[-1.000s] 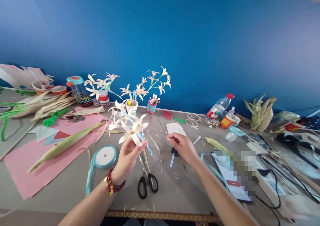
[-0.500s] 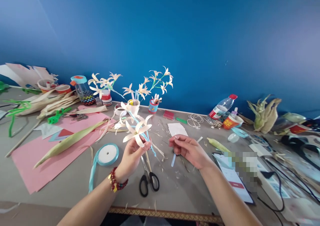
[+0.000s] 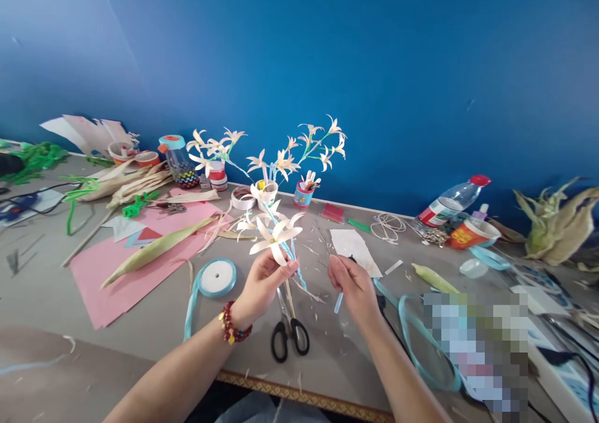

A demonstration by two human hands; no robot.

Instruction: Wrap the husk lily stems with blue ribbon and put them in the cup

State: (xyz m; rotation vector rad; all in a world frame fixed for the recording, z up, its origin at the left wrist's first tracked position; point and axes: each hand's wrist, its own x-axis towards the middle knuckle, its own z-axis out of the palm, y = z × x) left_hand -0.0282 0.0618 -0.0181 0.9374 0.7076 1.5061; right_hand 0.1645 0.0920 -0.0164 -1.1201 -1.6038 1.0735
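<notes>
My left hand, a beaded bracelet at its wrist, pinches a spray of cream artificial flowers upright by stems wrapped in light blue ribbon. To its right, my right hand is closed, fingers curled inward; what it grips is hidden. A small translucent stick shows just below its fingers, and a loose blue ribbon loop runs beside that forearm. Black-handled scissors lie open on the table between the forearms. A blue ribbon roll rests left of my left hand.
Behind stand a white cup of similar flowers and a decorated pen cup. Pink paper and a green corn husk lie left. Rightward are a tilted plastic bottle, a paper cup and cords.
The view has shifted left. My right hand has turned and closed its fingers; a blue ribbon loop now shows beside it. My left hand still holds the flower spray.
</notes>
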